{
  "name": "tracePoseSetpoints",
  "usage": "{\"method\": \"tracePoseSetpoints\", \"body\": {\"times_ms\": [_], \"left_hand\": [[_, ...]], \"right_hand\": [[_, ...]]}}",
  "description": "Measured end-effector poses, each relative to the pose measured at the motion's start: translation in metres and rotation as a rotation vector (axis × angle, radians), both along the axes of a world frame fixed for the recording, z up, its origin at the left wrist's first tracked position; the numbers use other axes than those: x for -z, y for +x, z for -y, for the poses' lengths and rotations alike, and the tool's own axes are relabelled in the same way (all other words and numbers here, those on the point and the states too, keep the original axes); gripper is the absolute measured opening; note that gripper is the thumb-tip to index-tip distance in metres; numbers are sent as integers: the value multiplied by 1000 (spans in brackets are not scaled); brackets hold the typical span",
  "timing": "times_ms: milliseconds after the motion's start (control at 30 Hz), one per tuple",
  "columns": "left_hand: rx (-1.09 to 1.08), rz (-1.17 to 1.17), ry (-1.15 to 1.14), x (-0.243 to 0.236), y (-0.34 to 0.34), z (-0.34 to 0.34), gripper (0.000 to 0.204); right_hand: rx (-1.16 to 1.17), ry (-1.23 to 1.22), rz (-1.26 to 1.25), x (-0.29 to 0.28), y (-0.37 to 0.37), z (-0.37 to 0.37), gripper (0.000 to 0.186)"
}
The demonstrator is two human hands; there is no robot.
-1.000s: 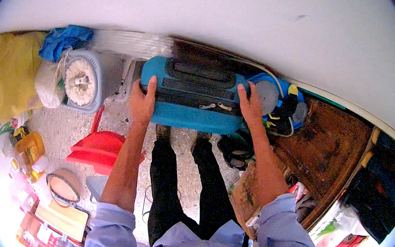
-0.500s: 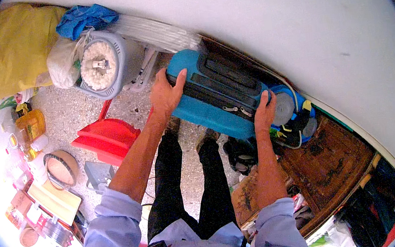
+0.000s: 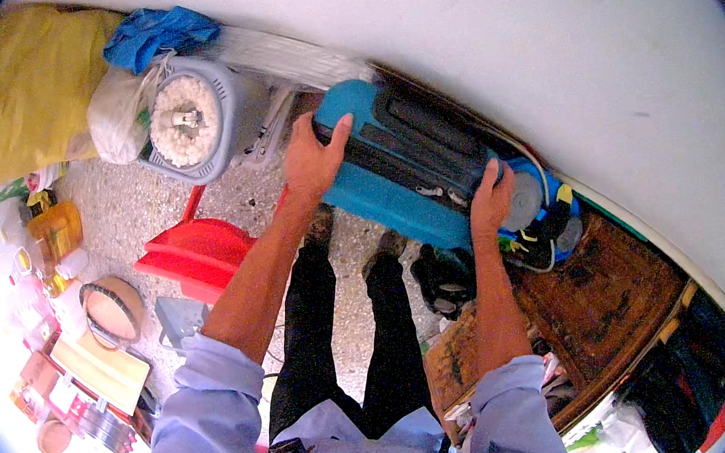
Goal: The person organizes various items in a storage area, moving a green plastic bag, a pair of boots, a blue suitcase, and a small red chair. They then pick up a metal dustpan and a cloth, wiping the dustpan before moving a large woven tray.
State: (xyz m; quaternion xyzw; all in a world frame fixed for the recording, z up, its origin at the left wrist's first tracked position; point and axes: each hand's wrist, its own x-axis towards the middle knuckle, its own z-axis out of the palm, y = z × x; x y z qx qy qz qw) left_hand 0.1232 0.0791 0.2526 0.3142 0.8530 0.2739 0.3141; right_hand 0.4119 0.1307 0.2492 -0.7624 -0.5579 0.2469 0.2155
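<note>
You're carrying the blue-and-black machine [image 3: 414,166] against the white wall [image 3: 539,42]: left hand [image 3: 310,156] closed over its upper end, right hand [image 3: 491,202] clasping its lower end. Next, keep it level.

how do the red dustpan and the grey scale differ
The red dustpan lies low and flat on the floor, while the grey scale stands taller and boxy beside the wall. The dustpan is an open scoop with a long handle; the scale carries a round white dial. The dustpan sits closer to the left hand than the scale does. Both look like plastic and neither is touched.
</note>
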Motion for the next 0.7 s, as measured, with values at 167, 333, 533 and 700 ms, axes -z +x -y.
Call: {"method": "tracePoseSetpoints", "body": {"times_ms": [167,333,533,700], "left_hand": [[28,-48,5,0,-8,-7,82],[55,-103,27,-14,-2,-22,79],[34,-51,-12,-10,1,-26,80],[-9,-111,43,3,-2,-22,73]], "right_hand": [[-7,7,-66,8,-3,-13,59],[20,-72,-89,-2,0,-7,67],[-20,5,43,-3,-3,-22,57],[-41,59,-36,-2,-3,-23,58]]}}
